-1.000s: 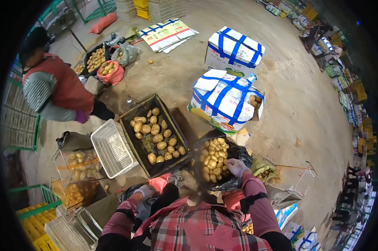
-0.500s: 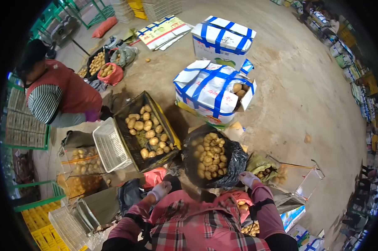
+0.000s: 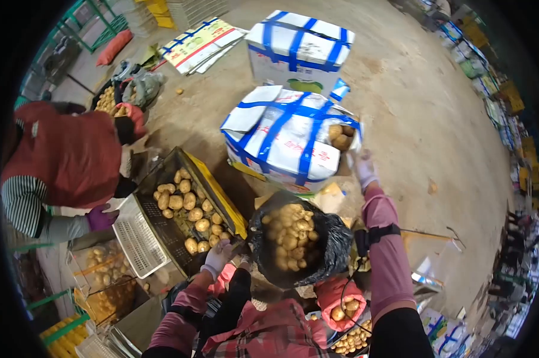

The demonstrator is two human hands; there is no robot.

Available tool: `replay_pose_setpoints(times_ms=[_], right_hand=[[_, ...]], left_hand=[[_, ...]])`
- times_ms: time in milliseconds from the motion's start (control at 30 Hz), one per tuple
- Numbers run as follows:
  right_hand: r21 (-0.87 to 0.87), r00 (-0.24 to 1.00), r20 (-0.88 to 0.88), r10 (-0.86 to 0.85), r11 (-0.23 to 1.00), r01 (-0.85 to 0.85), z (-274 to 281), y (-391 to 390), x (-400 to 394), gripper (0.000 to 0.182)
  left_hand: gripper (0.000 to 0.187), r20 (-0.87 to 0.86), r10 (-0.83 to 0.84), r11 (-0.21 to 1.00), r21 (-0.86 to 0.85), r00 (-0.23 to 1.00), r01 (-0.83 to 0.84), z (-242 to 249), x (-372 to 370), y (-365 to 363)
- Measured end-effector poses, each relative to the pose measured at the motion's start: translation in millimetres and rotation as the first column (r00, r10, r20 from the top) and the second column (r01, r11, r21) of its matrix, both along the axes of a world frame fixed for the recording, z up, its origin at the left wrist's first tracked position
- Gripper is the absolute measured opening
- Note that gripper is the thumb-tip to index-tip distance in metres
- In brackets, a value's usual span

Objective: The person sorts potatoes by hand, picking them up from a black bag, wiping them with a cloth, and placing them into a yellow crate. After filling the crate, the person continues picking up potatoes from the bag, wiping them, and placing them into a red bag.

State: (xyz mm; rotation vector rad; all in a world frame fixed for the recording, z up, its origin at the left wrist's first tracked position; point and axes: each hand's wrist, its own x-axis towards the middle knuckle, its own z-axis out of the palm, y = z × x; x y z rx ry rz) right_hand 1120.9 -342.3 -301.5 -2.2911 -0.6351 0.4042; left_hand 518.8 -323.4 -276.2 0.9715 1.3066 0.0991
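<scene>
My left hand (image 3: 218, 256), in a pale glove, is beside the near corner of a black-and-yellow crate (image 3: 217, 194), fingers loosely stretched. Potatoes (image 3: 190, 201) lie in that crate. Farther forward, my gloved right hand (image 3: 364, 168) reaches to the open end of a white carton (image 3: 293, 134) bound with blue tape. Its fingers look apart and are blurred, right at the carton's side flap. Brown potatoes (image 3: 341, 136) show through the opening. Between my arms stands a black plastic bag (image 3: 332, 253) filled with potatoes (image 3: 291, 235).
A co-worker in a red vest (image 3: 67, 158) bends at the left, beside a white basket (image 3: 139, 235). Behind the nearer carton stands a second taped carton (image 3: 299, 51). Flattened cartons (image 3: 201, 45) lie on the floor. A red bag of potatoes (image 3: 341, 301) sits near my legs.
My right hand has left the black bag's rim and moved forward to the carton's open end. My left hand has shifted up to the crate's corner. The co-worker has leaned closer; the view has shifted.
</scene>
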Motion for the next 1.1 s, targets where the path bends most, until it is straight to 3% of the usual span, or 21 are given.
replay_pose_setpoints(times_ms=[33, 67, 100, 167, 233, 300, 333, 400, 433, 467, 500, 533, 567, 733, 767, 867, 900, 933, 1000, 1067, 1100], right_hand=[[0.033, 0.993, -0.107, -0.054, 0.998, 0.058, 33.5, 18.4, -14.8, 0.086], [0.059, 0.972, -0.21, -0.11, 0.99, 0.125, 75.7, 38.7, -34.2, 0.096], [0.076, 0.943, -0.301, -0.138, 0.983, 0.168, 78.5, 50.7, -35.4, 0.103], [-0.104, 0.973, -0.17, -0.154, 0.985, 0.137, 95.4, 68.0, -39.6, 0.097], [0.111, 0.906, -0.391, -0.162, 0.969, 0.221, 70.6, 75.8, -30.1, 0.087], [0.263, 0.836, -0.529, -0.146, 0.908, 0.325, 67.5, 88.0, -30.8, 0.068], [0.283, 0.84, -0.54, -0.057, 0.927, 0.245, 58.2, 89.8, -16.8, 0.062], [0.225, 0.915, -0.403, -0.01, 0.968, 0.11, 36.3, 95.9, 14.8, 0.058], [0.196, 0.874, -0.476, -0.094, 0.958, 0.21, 52.9, 104.6, 6.1, 0.054], [0.14, 0.821, -0.571, -0.027, 0.982, 0.13, 44.4, 104.4, 25.6, 0.051], [0.124, 0.83, -0.556, -0.036, 0.984, 0.126, 37.0, 105.0, 36.7, 0.049], [0.112, 0.841, -0.539, -0.044, 0.986, 0.124, 30.3, 107.9, 43.7, 0.047], [0.126, 0.819, -0.573, -0.039, 0.983, 0.135, 23.4, 110.6, 45.3, 0.044], [0.264, 0.767, -0.641, -0.015, 0.935, 0.238, 2.5, 100.0, 42.7, 0.034], [0.226, 0.706, -0.707, -0.038, 0.934, 0.276, 12.1, 102.0, 35.4, 0.03], [0.24, 0.695, -0.719, -0.002, 0.938, 0.25, 0.1, 99.6, 44.1, 0.031], [0.232, 0.711, -0.703, 0.002, 0.946, 0.227, -9.5, 95.7, 50.7, 0.059], [0.253, 0.827, -0.561, -0.047, 0.941, 0.225, 8.9, 100.8, 26.3, 0.067], [0.277, 0.912, -0.403, -0.076, 0.94, 0.201, 9.4, 104.2, 11.3, 0.076], [0.338, 0.954, -0.301, 0.008, 0.936, 0.098, 9.7, 99.9, -0.1, 0.079], [0.303, 0.964, -0.266, -0.005, 0.949, 0.089, 13.2, 90.7, -13.3, 0.08]], left_hand=[[0.023, 0.015, -0.227, 0.889, 0.411, 0.974, 0.201, -37.4, -16.2, 3.4], [0.024, -0.127, -0.347, 0.797, 0.482, 0.929, 0.364, -59.9, -32.3, 12.1], [0.026, -0.267, -0.457, 0.696, 0.486, 0.849, 0.528, -83.2, -43.1, 14.5], [0.03, -0.351, -0.547, 0.614, 0.449, 0.76, 0.649, -130.2, -57.4, 9.3], [0.03, -0.145, -0.508, 0.778, 0.347, 0.849, 0.524, -221.2, -71.7, -12.0], [0.035, -0.007, -0.09, 0.995, -0.03, 0.996, 0.09, -147.8, -11.5, -11.2], [0.039, 0.003, 0.077, 0.978, -0.196, 0.997, -0.075, -125.3, 18.2, -9.3], [0.046, 0.011, 0.233, 0.904, -0.372, 0.972, -0.212, -105.9, 69.2, -3.6], [0.051, 0.025, 0.272, 0.87, -0.434, 0.962, -0.235, -106.4, 93.9, -4.0], [0.055, 0.035, 0.302, 0.842, -0.478, 0.953, -0.249, -106.4, 120.4, -4.7], [0.06, 0.096, 0.328, 0.816, -0.531, 0.94, -0.23, -143.6, 138.2, -10.9], [0.075, 0.126, 0.371, 0.784, -0.574, 0.92, -0.237, -126.4, 165.5, -0.7], [0.081, 0.161, 0.389, 0.771, -0.596, 0.907, -0.225, -150.1, 185.2, -5.0], [0.085, 0.199, 0.553, 0.676, -0.676, 0.809, -0.295, -158.7, 282.0, 13.9], [0.086, 0.199, 0.584, 0.656, -0.687, 0.787, -0.314, -162.6, 289.7, 17.7], [0.083, 0.242, 0.633, 0.606, -0.746, 0.735, -0.276, -168.3, 296.8, 34.2], [0.08, 0.247, 0.612, 0.62, -0.739, 0.751, -0.262, -163.2, 295.4, 41.1], [0.081, 0.265, 0.619, 0.626, -0.735, 0.739, -0.26, -155.1, 293.3, 47.9], [0.083, 0.199, 0.687, 0.562, -0.755, 0.699, -0.338, -119.2, 294.2, 72.9], [0.081, 0.356, 0.716, 0.602, -0.751, 0.601, -0.272, -117.5, 289.2, 83.5], [0.077, 0.419, 0.774, 0.583, -0.765, 0.475, -0.275, -114.7, 281.9, 82.0]])
